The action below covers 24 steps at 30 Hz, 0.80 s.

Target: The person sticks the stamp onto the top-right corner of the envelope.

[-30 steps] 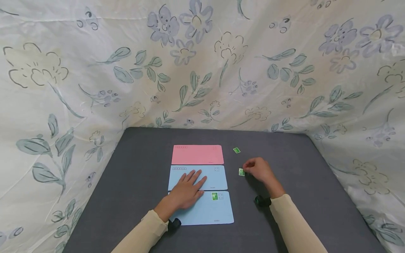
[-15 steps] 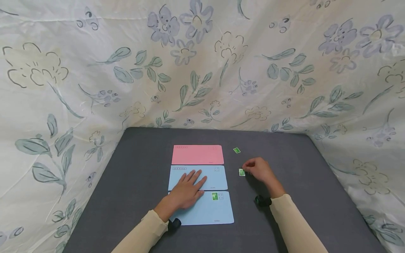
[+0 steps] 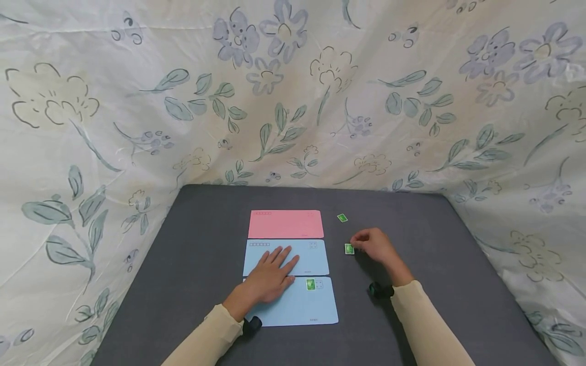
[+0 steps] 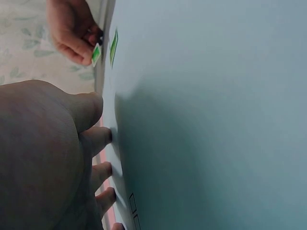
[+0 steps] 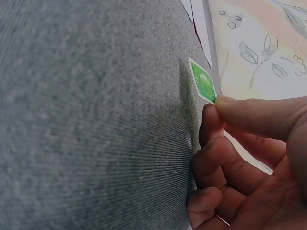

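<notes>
A green stamp [image 5: 204,81] with a white border is pinched by one corner between the thumb and index finger of my right hand [image 3: 374,245]. In the right wrist view the stamp stands slightly off the grey cloth, a shadow beside it. My left hand [image 3: 270,277] lies flat, fingers spread, across the middle blue envelope [image 3: 316,262] and the nearer blue envelope [image 3: 293,311]. On the nearer one, a green stamp [image 3: 311,284] sits near the upper right, beside a small printed box. The middle envelope bears printed boxes only, where it is not covered by my hand.
Behind the blue envelopes lies a pink envelope [image 3: 286,224]. Another green stamp [image 3: 342,218] lies tilted on the dark grey table [image 3: 206,229], right of the pink envelope. A floral curtain [image 3: 284,101] hangs around the table's back and sides.
Both hands hold nearly the same place. The stamp in my right hand shifts only very slightly; the envelopes stay put.
</notes>
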Tool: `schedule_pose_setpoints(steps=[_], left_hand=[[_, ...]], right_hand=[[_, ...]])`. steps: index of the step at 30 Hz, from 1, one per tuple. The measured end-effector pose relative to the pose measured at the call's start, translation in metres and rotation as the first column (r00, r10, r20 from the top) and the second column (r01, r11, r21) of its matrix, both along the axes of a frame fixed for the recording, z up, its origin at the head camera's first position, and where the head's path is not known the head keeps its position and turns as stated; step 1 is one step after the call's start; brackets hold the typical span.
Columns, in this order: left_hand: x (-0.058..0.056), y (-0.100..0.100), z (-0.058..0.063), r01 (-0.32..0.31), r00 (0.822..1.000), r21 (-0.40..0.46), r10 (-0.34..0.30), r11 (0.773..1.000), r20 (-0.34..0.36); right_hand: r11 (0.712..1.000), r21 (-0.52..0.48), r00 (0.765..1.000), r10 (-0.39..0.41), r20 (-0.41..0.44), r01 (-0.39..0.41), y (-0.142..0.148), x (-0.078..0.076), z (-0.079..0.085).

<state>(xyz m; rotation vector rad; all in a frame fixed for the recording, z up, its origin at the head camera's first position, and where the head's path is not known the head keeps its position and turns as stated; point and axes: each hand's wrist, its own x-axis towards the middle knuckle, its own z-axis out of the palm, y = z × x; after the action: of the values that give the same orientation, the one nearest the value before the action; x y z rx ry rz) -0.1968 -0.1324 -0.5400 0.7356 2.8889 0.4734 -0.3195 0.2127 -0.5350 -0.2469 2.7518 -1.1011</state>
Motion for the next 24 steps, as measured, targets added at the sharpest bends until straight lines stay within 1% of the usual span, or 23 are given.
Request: schedule_pose_setpoints(steps=[2, 7, 10, 12, 14, 17, 19, 24], left_hand=[[-0.001, 0.0, -0.002, -0.003, 1.0, 0.001, 0.003, 1.0, -0.003], [-0.006, -0.001, -0.013, -0.008, 1.0, -0.009, 0.008, 1.0, -0.018], [-0.006, -0.002, -0.014, -0.006, 0.999, -0.018, 0.005, 1.0, -0.033], [-0.006, -0.002, -0.011, 0.001, 0.999, -0.013, -0.001, 1.0, -0.039], [-0.005, -0.003, -0.009, 0.009, 0.999, 0.001, -0.009, 1.0, -0.039], [-0.005, -0.004, -0.01, 0.017, 0.999, 0.02, -0.016, 1.0, -0.029], [-0.006, -0.004, -0.012, 0.015, 1.0, 0.023, -0.015, 1.0, -0.024], [-0.01, -0.004, -0.022, 0.005, 0.999, -0.001, -0.005, 1.0, -0.039]], right_hand=[[1.0, -0.005, 1.0, -0.005, 0.006, 0.005, 0.0, 0.0, 0.001], [1.0, -0.008, 1.0, -0.015, 0.011, 0.015, -0.001, 0.0, 0.004], [1.0, -0.007, 1.0, -0.022, 0.015, 0.022, -0.002, -0.001, 0.005], [1.0, -0.011, 0.999, -0.029, 0.019, 0.029, -0.004, -0.001, 0.006], [0.999, -0.017, 0.999, -0.033, 0.025, 0.034, -0.005, -0.001, 0.007], [0.999, -0.029, 0.999, -0.034, 0.029, 0.034, -0.006, -0.001, 0.008], [0.999, -0.032, 0.999, -0.037, 0.031, 0.038, -0.006, -0.001, 0.008], [0.999, -0.04, 0.999, -0.036, 0.023, 0.037, -0.008, -0.002, 0.008]])
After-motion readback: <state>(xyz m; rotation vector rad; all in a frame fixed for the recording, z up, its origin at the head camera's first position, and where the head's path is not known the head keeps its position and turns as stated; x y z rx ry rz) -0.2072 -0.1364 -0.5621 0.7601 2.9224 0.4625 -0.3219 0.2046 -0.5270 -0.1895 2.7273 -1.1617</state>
